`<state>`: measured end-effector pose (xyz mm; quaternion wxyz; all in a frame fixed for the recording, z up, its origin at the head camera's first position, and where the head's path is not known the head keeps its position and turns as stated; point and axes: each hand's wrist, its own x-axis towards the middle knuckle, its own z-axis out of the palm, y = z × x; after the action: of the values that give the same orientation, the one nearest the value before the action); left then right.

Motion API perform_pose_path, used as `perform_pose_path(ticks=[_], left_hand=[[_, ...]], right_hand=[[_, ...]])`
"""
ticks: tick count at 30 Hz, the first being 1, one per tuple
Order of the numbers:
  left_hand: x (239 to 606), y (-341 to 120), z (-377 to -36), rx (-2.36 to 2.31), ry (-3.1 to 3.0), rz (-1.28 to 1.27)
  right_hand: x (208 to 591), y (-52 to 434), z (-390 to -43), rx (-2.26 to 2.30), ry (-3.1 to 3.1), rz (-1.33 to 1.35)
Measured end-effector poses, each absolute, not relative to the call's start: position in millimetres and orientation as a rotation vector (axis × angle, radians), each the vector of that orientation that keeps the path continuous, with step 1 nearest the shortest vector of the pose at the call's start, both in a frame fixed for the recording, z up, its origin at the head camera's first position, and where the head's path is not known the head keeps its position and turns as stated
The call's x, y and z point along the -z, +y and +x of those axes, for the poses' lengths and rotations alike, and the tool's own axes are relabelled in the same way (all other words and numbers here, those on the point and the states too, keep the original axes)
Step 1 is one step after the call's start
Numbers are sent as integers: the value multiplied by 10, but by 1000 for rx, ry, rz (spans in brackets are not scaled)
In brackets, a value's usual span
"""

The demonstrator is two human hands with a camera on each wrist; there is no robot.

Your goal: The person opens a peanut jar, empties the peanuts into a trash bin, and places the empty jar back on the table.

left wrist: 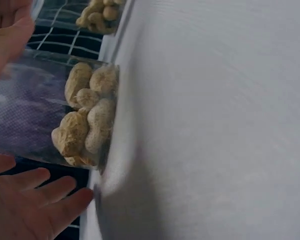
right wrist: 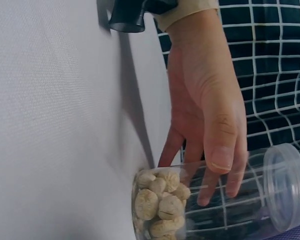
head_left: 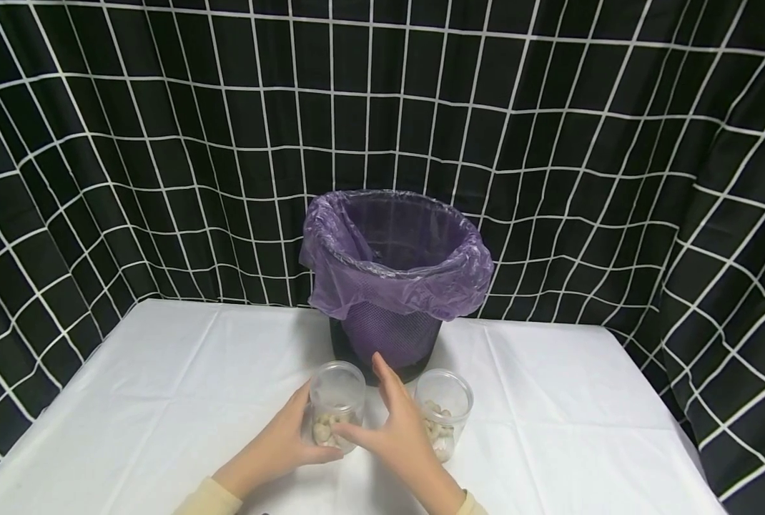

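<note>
On a white surface [head_left: 164, 400], in front of a black mesh bin [head_left: 392, 343] lined with a purple bag [head_left: 415, 286]: two clear jars, standing upright, each with peanuts [left wrist: 87, 120] in the bottom. Grips the left jar [head_left: 337, 397] with the left hand [head_left: 286, 440], fingers and thumb curled round its lower wall. Holds the right hand [head_left: 395, 429] between the left jar and the right jar [head_left: 445, 408], fingers straight and released, palm toward the left jar; cannot tell whether touching. Seems to be the step of taking hold of the left jar, apparently still capped. Calls next for a firm second grip before any lifting or opening.
</note>
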<state>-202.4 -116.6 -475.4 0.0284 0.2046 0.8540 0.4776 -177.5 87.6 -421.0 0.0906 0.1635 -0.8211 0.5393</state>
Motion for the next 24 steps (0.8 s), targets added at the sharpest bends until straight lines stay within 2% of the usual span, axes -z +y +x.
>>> perform_pose_path(ticks=[24], left_hand=[[4731,-1156,-2057,-1483,2536,589]], right_hand=[[4307,774,-1888,-1668,-2530,457]])
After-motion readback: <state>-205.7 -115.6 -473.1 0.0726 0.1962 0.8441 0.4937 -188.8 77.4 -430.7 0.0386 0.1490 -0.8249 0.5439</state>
